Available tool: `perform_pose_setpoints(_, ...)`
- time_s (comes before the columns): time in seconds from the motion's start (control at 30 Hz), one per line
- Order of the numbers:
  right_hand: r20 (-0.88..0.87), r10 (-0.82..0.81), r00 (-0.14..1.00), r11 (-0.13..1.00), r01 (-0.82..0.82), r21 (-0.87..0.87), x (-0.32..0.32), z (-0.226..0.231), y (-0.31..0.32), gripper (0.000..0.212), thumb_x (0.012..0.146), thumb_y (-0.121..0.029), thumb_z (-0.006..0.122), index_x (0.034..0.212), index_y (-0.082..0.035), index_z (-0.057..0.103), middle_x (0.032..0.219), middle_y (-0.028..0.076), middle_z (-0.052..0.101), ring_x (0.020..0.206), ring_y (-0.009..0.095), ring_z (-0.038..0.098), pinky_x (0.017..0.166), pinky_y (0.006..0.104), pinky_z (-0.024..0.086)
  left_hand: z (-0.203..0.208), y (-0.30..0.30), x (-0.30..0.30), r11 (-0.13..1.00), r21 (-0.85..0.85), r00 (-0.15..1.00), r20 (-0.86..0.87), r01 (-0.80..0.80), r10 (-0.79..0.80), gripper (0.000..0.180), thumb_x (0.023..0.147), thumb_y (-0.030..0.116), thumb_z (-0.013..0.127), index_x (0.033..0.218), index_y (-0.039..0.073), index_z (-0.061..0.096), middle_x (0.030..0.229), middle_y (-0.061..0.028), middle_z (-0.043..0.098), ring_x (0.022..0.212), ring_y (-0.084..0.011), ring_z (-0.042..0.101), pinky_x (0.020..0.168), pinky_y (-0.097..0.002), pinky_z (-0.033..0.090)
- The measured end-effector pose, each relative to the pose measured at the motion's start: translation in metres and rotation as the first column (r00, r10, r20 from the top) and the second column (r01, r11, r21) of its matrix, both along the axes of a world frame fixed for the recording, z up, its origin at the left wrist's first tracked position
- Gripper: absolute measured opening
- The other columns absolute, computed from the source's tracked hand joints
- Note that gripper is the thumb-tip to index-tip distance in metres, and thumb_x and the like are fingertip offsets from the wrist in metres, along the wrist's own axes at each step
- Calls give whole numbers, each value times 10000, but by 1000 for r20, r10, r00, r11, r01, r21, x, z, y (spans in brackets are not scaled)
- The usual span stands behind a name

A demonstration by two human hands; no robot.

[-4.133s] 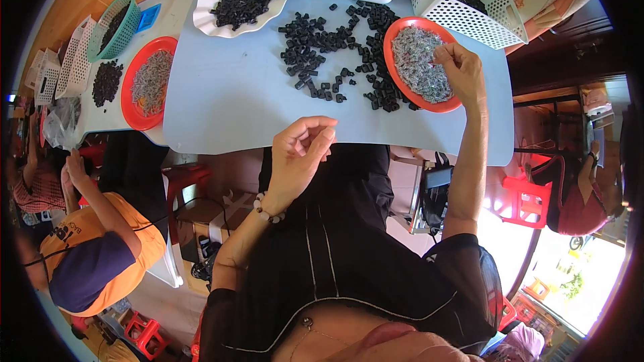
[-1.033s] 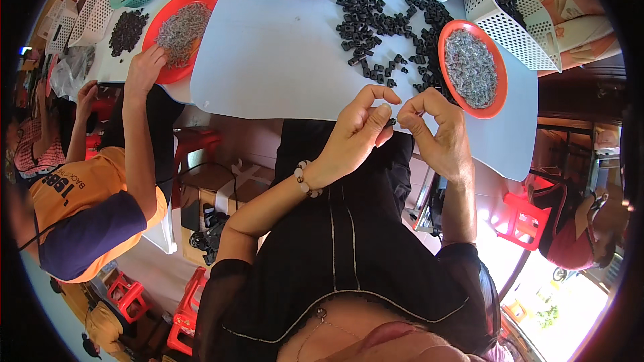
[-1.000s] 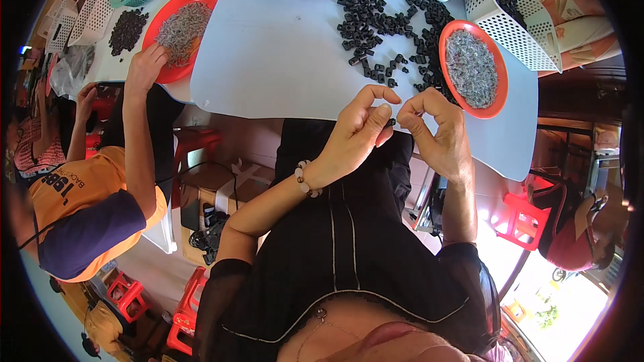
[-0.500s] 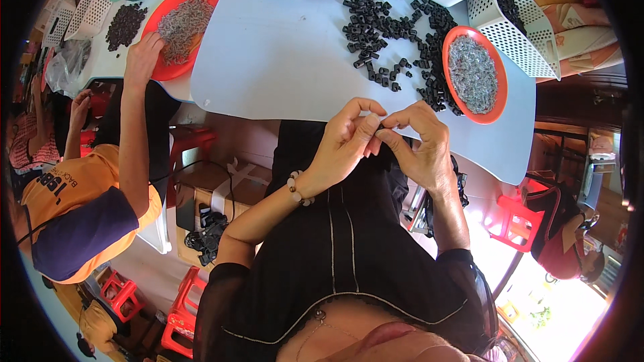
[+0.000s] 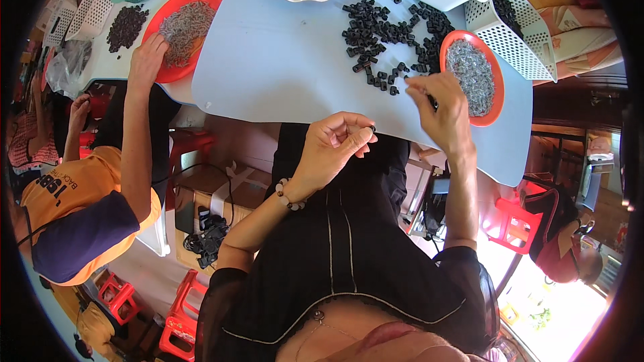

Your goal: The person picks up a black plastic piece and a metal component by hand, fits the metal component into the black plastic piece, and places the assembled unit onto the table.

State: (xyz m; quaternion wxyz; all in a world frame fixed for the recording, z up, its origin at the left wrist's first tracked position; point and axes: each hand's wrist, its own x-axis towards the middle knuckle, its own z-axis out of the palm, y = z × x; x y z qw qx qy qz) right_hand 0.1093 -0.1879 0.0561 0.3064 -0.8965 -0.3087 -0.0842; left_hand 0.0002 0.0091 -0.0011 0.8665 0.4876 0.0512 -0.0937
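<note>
- A small black piece (image 5: 373,129) sits at the fingertips of the left hand (image 5: 335,144), just off the near edge of the desk (image 5: 268,60). Thumb and forefinger close on it in a pinch; only a little of it shows past the thumb.
- It looks light and stiff, probably moulded plastic, so likely not fragile. Being so small and perhaps smooth, it could slip or spin; its sides seem the best place to grip, with both ends free.
- Its exposed end points to the person's right, roughly along the thumb. Its long axis seems to follow that line, but the fingers hide too much to be sure.
- The right hand (image 5: 443,107) is over the desk, near the loose black pieces (image 5: 365,30), thumb and forefinger only a narrow gap apart. Something dark shows inside its curled fingers; I cannot tell whether it is a held piece.
- The loose pieces look short and blocky, their long axes turned every way.
- Just beside them, the red dish (image 5: 500,90) holds clear pieces (image 5: 473,74), thin-looking and tangled, probably very light; single ones are too small to give a direction.
</note>
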Motion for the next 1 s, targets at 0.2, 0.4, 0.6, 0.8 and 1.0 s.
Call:
perform_pose_setpoints(0.2, 87, -5, 996, 972, 25, -233, 30, -16, -8, 88, 805, -96, 698, 893, -92, 700, 786, 53, 621, 844, 255, 572, 792, 394, 475, -1, 0, -2, 999, 38, 1000, 19, 11, -12, 187, 950, 85, 640, 1114, 0, 660, 892, -81, 675, 717, -82, 571, 674, -221, 488)
perform_pose_setpoints(0.4, 134, 16, 991, 959, 23, -284, 34, -20, -4, 114, 790, -90, 707, 903, -93, 690, 780, 49, 607, 827, 250, 568, 790, 397, 473, -1, 0, -2, 1000, 10, 1000, -4, 7, -7, 185, 947, 88, 644, 1109, -1, 661, 898, -76, 673, 728, -73, 567, 678, -216, 484)
perform_pose_setpoints(0.6, 164, 21, 986, 956, 29, -291, 32, -17, -1, 116, 800, -103, 717, 911, -85, 690, 785, 47, 620, 824, 244, 577, 777, 390, 478, -3, 1, -1, 1000, 7, 1000, -6, 7, -7, 181, 948, 96, 646, 1098, -3, 661, 899, -70, 671, 725, -74, 565, 676, -216, 481)
perform_pose_setpoints(0.8, 99, 1, 995, 981, 18, -194, 31, -15, 0, 109, 808, -81, 710, 915, -80, 689, 750, 61, 618, 758, 246, 568, 706, 377, 480, -3, -2, -3, 1000, -8, 1000, 20, -6, 6, 185, 953, 136, 654, 1082, 3, 656, 894, -47, 675, 728, -65, 585, 645, -211, 489)
perform_pose_setpoints(1.0, -297, -2, 955, 993, 36, 110, 18, -5, 0, 110, 859, -73, 695, 960, -32, 677, 758, 40, 655, 754, 131, 593, 688, 281, 478, 6, 0, 0, 999, 31, 998, 52, -33, 32, 181, 953, 105, 643, 1095, -7, 656, 928, -68, 664, 752, -81, 576, 696, -223, 491)
